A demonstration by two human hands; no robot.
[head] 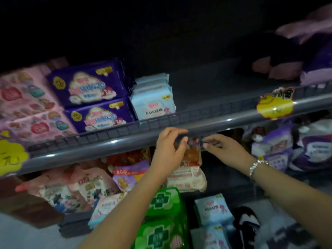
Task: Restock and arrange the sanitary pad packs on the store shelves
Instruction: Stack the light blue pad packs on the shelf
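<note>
- Nearest, at the bottom of the frame, green packs [161, 218] and pale blue packs [212, 211] lie loose below the shelves; a forearm dropping from above could knock them further out of order.
- In the middle of the frame the left hand [168, 150] curls its fingers [179, 146] around the top of an orange-and-white pad pack [188, 169], which stands on the lower shelf just under the grey shelf rail [125, 141].
- The right hand [226, 150] reaches toward the same pack's upper edge, fingers narrow and half extended; I cannot tell whether they pinch the wrapper or only touch it.
- The grip sits high on soft film, so the pack may sag or slip out when it is lifted, and it looks likely to catch on the underside of the rail.
- Left of it, the crowded packs [129, 169] lean against one another; pulling or pushing this one could topple the row.
- On the right wrist a bracelet [256, 166] could snag a wrapper edge.
- Farther back, on the upper shelf, purple packs [93, 87] and a stack of blue packs [152, 97] stand beside a bare stretch; a careless placement there could tip the narrow blue stack sideways.
- The upper right is dark and blurred, so misreading a label is a real risk.
</note>
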